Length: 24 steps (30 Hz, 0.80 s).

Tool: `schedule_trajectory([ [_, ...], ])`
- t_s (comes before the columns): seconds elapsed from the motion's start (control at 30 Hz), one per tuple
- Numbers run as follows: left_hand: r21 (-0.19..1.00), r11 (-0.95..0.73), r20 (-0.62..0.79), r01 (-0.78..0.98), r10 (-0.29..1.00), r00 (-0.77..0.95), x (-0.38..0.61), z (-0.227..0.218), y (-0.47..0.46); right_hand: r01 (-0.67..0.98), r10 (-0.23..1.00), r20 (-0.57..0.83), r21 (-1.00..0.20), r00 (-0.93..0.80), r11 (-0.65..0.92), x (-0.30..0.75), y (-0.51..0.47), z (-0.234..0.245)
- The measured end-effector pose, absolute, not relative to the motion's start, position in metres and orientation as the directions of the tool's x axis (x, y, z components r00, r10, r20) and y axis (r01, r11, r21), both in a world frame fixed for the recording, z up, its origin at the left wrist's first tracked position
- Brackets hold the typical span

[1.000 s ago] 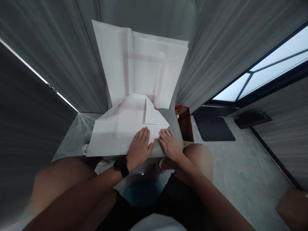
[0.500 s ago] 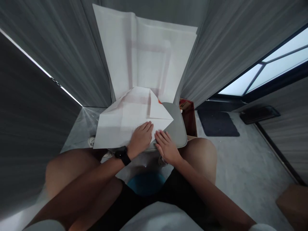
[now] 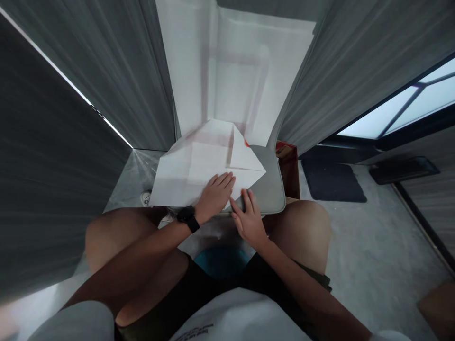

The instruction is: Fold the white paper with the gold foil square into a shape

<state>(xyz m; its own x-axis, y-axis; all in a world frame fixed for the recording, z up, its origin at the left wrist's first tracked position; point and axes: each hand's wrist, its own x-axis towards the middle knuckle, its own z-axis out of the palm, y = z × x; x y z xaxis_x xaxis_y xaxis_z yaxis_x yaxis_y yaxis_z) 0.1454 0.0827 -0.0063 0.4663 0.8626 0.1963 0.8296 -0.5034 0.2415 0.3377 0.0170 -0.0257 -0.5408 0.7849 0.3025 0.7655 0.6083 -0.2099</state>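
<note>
The fingers [image 3: 224,180] of the left hand [image 3: 214,196] are laid flat and close together, pressed on the folded white sheet [image 3: 176,176]. The fingers of the right hand [image 3: 250,221] are held slightly apart, the index finger and thumb placed at the sheet's 5 o'clock edge; whether paper is pinched between them cannot be told.

The folded white sheet is spread over a grey chair seat [image 3: 273,166], and some of it is jutted past the seat at 8 o'clock. A point is formed at its 3 o'clock side, a triangular flap [image 3: 245,155] is folded over at 2 o'clock, and a spot of orange [image 3: 246,143] is shown at the flap's edge. At 12 o'clock, the chair's back is covered by a large creased white paper [image 3: 234,71]; whether it is joined to the folded sheet cannot be told.

Farther out, a red box [image 3: 292,173] is seen at 3 o'clock beside the seat, with a dark mat [image 3: 332,182] beyond it. The left wrist is ringed by a black watch [image 3: 188,218]. At 6 o'clock, something blue [image 3: 222,263] is partly hidden between the legs.
</note>
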Motion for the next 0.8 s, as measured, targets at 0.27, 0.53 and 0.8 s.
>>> schedule_trajectory([
  [0.27, 0.228, -0.495, 0.216, 0.838, 0.865, 0.452, 0.146, -0.008, 0.080, 0.733, 0.770, 0.351, -0.265, -0.532, 0.627, 0.347, 0.014, -0.028],
  [0.53, 0.208, -0.489, 0.255, 0.847, 0.863, 0.436, 0.149, -0.008, 0.078, 0.683, 0.732, 0.410, -0.290, -0.545, 0.671, 0.362, 0.016, -0.029],
  [0.8, 0.190, -0.436, 0.275, 0.880, 0.884, 0.379, 0.181, -0.013, 0.072, 0.771, 0.822, 0.457, -0.364, -0.341, 0.522, 0.407, 0.024, -0.034],
])
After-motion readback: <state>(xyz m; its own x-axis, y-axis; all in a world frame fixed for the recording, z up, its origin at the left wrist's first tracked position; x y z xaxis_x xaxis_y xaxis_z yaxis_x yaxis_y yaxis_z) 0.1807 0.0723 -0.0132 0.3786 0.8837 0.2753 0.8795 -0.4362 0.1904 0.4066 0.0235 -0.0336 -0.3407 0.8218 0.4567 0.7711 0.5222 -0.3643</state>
